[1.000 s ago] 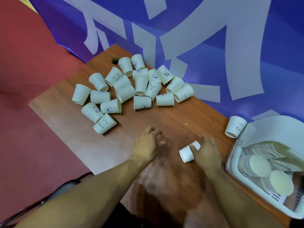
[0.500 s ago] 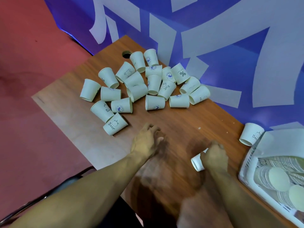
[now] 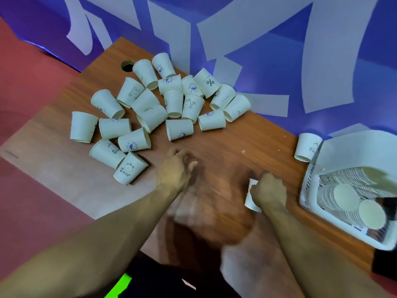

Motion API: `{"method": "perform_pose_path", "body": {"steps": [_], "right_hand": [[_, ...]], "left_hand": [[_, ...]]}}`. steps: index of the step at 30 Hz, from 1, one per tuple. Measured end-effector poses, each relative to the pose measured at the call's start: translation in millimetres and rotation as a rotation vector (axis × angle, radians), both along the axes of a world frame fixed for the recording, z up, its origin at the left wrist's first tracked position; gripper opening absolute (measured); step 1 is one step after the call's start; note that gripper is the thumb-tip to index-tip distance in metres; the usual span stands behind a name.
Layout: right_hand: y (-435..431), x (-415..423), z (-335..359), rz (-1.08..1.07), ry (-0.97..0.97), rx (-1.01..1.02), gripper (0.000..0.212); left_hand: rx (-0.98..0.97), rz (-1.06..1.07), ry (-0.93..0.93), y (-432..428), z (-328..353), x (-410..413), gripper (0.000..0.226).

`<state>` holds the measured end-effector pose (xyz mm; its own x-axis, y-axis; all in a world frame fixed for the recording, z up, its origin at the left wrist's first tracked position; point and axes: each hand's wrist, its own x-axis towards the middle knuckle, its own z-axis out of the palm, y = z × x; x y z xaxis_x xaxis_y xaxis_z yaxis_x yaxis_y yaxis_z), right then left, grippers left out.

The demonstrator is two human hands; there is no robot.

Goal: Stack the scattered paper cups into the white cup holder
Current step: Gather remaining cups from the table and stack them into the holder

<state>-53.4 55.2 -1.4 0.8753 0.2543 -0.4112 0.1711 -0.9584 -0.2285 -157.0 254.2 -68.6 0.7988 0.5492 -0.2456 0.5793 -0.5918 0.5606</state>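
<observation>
Right hand [image 3: 269, 193] covers most of the paper cup [image 3: 250, 196]; only a white sliver shows at its left. Left hand [image 3: 174, 168]: fingers smeared, grip unreadable. Tabletop [image 3: 225, 143] blurred at lower centre. White cup holder [image 3: 307, 186] cut off by right edge, lower right; stacks [image 3: 343, 194] inside blurred, count unreadable.

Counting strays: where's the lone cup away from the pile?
Head view: the lone cup sits on the table's right side, beside the white cup holder's far corner.
</observation>
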Motion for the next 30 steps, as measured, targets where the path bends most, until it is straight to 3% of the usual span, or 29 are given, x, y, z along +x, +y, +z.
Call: {"method": "perform_pose_path", "body": {"steps": [5, 9, 13, 19, 25, 30], "right_hand": [[13.7, 9.1, -12.3, 0.101, -0.110, 0.060, 0.018], [44.0, 13.9, -14.2, 0.171, -0.185, 0.228, 0.009], [67.9, 18.0, -13.4, 0.228, -0.222, 0.308, 0.004], [76.9, 21.9, -15.7, 0.268, -0.262, 0.335, 0.002], [67.2, 23.5, -13.0, 0.226, -0.265, 0.325, 0.008], [55.2, 21.9, -6.9, 0.196, -0.281, 0.304, 0.010]], "left_hand": [[-0.069, 0.133, -0.037, 19.4, -1.5, 12.2, 0.031], [-0.109, 0.232, -0.054, 35.4, 1.7, 27.8, 0.028], [-0.106, 0.318, -0.064, 50.4, -1.8, 45.8, 0.013], [-0.112, 0.493, -0.052, 57.1, 0.8, 58.0, 0.027], [-0.137, 0.432, 0.054, 59.5, -12.0, 67.8, 0.028], [-0.117, 0.347, -0.007, 51.9, -11.4, 71.8, 0.026]]}}
